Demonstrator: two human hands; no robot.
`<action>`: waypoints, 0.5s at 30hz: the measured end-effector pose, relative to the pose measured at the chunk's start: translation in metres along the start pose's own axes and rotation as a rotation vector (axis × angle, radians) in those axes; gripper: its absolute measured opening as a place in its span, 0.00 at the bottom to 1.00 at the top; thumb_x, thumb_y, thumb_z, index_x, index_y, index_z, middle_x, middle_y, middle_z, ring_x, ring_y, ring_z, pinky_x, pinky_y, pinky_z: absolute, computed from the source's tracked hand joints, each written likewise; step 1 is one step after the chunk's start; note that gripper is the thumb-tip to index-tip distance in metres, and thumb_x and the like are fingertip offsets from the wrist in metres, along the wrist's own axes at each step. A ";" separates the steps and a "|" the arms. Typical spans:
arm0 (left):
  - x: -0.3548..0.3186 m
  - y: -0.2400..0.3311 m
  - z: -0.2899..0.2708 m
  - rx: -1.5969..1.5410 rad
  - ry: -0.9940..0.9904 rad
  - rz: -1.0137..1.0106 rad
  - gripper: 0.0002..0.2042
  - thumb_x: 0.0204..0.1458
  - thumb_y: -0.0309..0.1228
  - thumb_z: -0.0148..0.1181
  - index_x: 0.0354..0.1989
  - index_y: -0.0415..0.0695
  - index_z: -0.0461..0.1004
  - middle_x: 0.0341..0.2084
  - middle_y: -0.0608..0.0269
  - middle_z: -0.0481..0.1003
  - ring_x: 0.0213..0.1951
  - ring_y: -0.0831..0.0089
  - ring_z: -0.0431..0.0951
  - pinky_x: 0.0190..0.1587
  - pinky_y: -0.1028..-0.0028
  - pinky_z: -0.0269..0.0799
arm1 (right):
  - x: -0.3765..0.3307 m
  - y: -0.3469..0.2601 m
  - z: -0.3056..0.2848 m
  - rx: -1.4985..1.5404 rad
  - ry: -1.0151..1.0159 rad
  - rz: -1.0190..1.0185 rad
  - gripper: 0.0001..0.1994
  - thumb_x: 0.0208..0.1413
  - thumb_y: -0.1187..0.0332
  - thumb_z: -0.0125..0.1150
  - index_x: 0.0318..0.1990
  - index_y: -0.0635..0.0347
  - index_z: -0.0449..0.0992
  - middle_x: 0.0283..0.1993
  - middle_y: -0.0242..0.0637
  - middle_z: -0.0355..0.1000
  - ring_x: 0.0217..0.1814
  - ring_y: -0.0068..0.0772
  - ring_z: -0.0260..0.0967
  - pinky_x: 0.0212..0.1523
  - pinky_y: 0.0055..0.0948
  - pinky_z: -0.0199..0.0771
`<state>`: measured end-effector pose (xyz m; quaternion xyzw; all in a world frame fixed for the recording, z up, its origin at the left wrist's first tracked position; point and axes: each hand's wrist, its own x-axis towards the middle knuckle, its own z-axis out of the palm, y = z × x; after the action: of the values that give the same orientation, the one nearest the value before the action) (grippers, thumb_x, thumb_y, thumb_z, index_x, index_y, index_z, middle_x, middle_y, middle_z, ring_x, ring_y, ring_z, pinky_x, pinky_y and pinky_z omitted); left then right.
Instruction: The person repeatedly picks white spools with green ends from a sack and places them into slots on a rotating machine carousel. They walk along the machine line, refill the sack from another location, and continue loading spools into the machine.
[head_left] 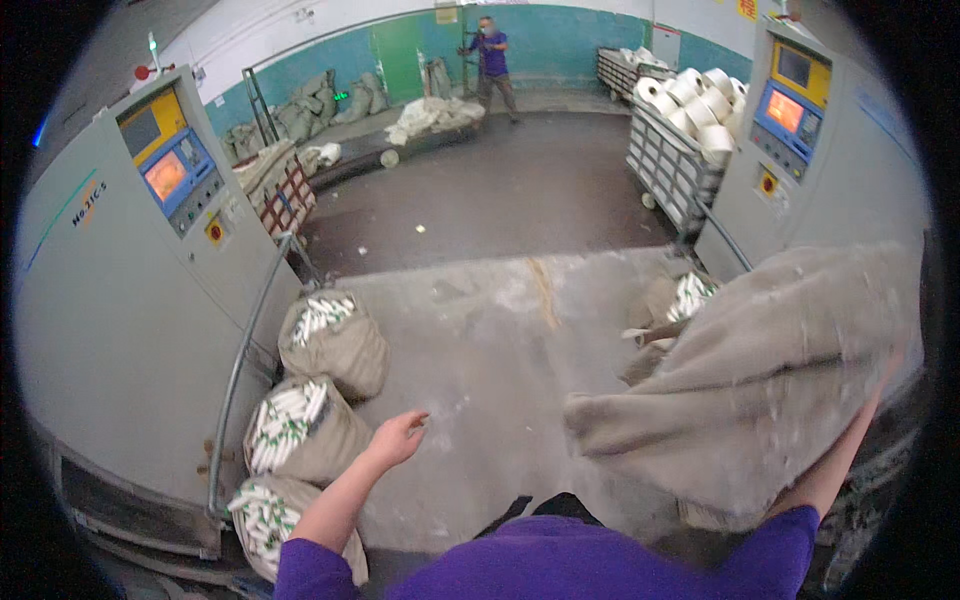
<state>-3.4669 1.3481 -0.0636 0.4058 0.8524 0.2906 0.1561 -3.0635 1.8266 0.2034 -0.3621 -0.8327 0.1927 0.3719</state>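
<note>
A large grey-beige cloth sack (740, 390) hangs in the air on my right, smeared by motion. My right hand (890, 368) grips it by its far right edge; the cloth hides most of the fingers. Empty, my left hand (402, 438) is held over the floor with its fingers loosely bent and apart. Closest to my left arm are three full sacks along the left machine: a near one (335, 535), a middle one (345, 435) and a far one (360, 365). Slim white yarn tubes (288, 425) with green ends fill them.
Grey machines with lit screens, one left (110, 300) and one right (810, 200), flank me, fronted by metal rails (245, 350). A wheeled cage (670, 165) holds white yarn cones. Another sack of tubes (690, 297) sits behind the raised cloth. A co-worker (492, 60) stands by the far wall.
</note>
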 end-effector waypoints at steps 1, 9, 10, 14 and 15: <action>0.049 -0.002 -0.007 -0.038 0.019 0.014 0.17 0.49 0.32 0.54 0.49 0.46 0.69 0.39 0.52 0.75 0.43 0.57 0.75 0.45 0.64 0.70 | 0.008 0.016 0.031 -0.046 -0.080 0.014 0.18 0.58 0.59 0.46 0.47 0.63 0.71 0.43 0.47 0.70 0.44 0.42 0.65 0.45 0.38 0.65; 0.159 -0.191 -0.047 0.075 0.083 -0.798 0.20 0.50 0.34 0.50 0.52 0.45 0.69 0.48 0.50 0.71 0.51 0.55 0.70 0.52 0.63 0.65 | 0.150 0.165 0.287 0.079 0.071 0.296 0.13 0.41 0.71 0.48 0.34 0.69 0.72 0.27 0.42 0.69 0.30 0.36 0.63 0.37 0.29 0.64; 0.129 -0.216 -0.059 0.190 0.079 -1.058 0.19 0.49 0.37 0.49 0.50 0.44 0.71 0.48 0.49 0.71 0.51 0.55 0.70 0.53 0.64 0.65 | 0.176 0.177 0.311 0.011 -0.036 0.327 0.11 0.41 0.70 0.49 0.31 0.69 0.70 0.24 0.43 0.66 0.27 0.36 0.60 0.34 0.32 0.63; 0.005 -0.270 -0.080 0.115 0.119 -1.726 0.18 0.41 0.33 0.59 0.42 0.39 0.74 0.38 0.47 0.75 0.40 0.54 0.76 0.41 0.63 0.72 | 0.273 0.206 0.408 -0.139 -0.012 0.259 0.12 0.42 0.66 0.54 0.24 0.68 0.63 0.20 0.40 0.60 0.22 0.33 0.53 0.26 0.33 0.55; -0.005 -0.275 -0.072 0.059 0.109 -1.831 0.19 0.41 0.33 0.59 0.43 0.39 0.73 0.38 0.47 0.75 0.40 0.55 0.76 0.42 0.63 0.72 | 0.299 0.210 0.422 -0.239 -0.068 0.377 0.10 0.41 0.68 0.54 0.23 0.68 0.65 0.18 0.39 0.59 0.20 0.32 0.52 0.24 0.33 0.56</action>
<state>-3.6653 1.1794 -0.1779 -0.4386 0.8543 0.0503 0.2745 -3.4251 2.1673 -0.0514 -0.5461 -0.7793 0.1707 0.2554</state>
